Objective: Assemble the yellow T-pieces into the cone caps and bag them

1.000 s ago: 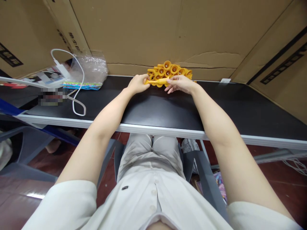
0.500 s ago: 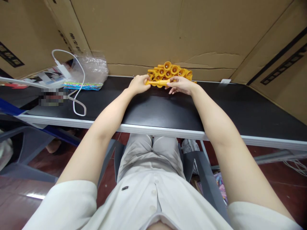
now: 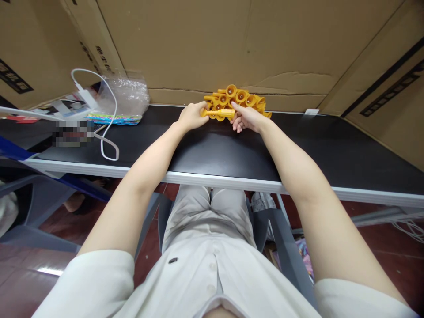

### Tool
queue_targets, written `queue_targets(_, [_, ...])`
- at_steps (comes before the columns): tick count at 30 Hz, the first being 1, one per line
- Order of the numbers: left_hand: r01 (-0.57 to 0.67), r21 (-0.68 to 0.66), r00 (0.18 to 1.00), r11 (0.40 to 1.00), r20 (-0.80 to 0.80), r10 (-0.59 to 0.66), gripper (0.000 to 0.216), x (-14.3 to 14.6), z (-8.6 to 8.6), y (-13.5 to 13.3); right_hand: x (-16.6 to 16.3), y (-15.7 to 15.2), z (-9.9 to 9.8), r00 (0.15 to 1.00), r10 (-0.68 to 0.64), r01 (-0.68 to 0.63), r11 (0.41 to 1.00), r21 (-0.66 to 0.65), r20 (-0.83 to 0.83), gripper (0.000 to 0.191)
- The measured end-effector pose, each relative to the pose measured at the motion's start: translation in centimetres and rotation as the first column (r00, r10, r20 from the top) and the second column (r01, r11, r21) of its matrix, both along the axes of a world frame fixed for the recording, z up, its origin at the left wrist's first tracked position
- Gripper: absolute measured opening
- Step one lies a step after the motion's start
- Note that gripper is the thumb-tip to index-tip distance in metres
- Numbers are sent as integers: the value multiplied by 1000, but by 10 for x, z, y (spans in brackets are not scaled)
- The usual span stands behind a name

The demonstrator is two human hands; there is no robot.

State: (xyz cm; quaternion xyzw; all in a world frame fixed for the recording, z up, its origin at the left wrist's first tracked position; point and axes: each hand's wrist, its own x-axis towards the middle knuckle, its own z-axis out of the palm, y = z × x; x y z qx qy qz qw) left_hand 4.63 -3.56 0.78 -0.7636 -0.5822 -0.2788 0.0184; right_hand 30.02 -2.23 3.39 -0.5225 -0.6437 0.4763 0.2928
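A slim yellow plastic piece (image 3: 223, 113), with a bumpy narrow shaft and a thicker ribbed body, lies level above the table's far side. My left hand (image 3: 193, 115) pinches its narrow left end between thumb and fingers. At its thick right end is my right hand (image 3: 247, 118), thumb raised and apart from loosely bent fingers, not closed on the piece. Right behind both hands sits a heap of yellow plastic pieces with cup-shaped flared ends (image 3: 241, 96), their openings facing me. Part of the heap is hidden by my right hand.
The black tabletop (image 3: 225, 152) has a metal front edge (image 3: 212, 178). Cardboard panels (image 3: 212, 44) stand behind it and at both sides. On the left are a clear plastic bag (image 3: 127, 95), colourful packets (image 3: 114, 119) and a white cable (image 3: 114, 106). A small white block (image 3: 312, 112) sits back right.
My right thumb has lifted off the piece's right end, and the right fingers have curled in below it. My left hand keeps its pinch almost unmoved.
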Motion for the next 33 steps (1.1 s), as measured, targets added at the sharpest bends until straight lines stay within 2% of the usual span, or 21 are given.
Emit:
queue_targets(6, [-33, -34, 999, 999, -19, 33, 48, 2, 5, -6, 3, -3, 7, 999, 37, -35, 997, -69, 27, 89])
queue_targets(9, [-67, -56, 997, 996, -36, 65, 50, 3, 8, -10, 5, -5, 11, 999, 42, -38, 994, -102, 29, 83])
queue_targets(11, [-75, -65, 997, 995, -39, 73, 50, 3, 9, -11, 7, -7, 12, 999, 45, -46, 994, -97, -5, 67])
queue_targets(14, [-75, -73, 997, 994, -35, 73, 50, 2, 9, -11, 10, -8, 13, 996, 31, -35, 998, -47, -88, 28])
queue_targets(16, [-74, -72, 997, 995, -39, 72, 51, 1, 8, -10, 11, -8, 12, 991, 20, -23, 1000, -21, -132, 17])
queue_targets(27, [-9, -57, 1000, 998, 20, 10, 47, -2, 3, -4, 6, -8, 9, 993, 25, -24, 1000, 12, -117, 22])
queue_targets(30, [-30, -70, 1000, 997, 6, 30, 48, 2, 8, -10, 5, -11, 10, 993, 17, -16, 1000, 6, -116, 22])
queue_targets(33, [-62, -87, 998, 994, -15, 61, 49, 8, 12, -17, 3, -10, 10, 995, 0, -1, 1000, -8, -104, 32])
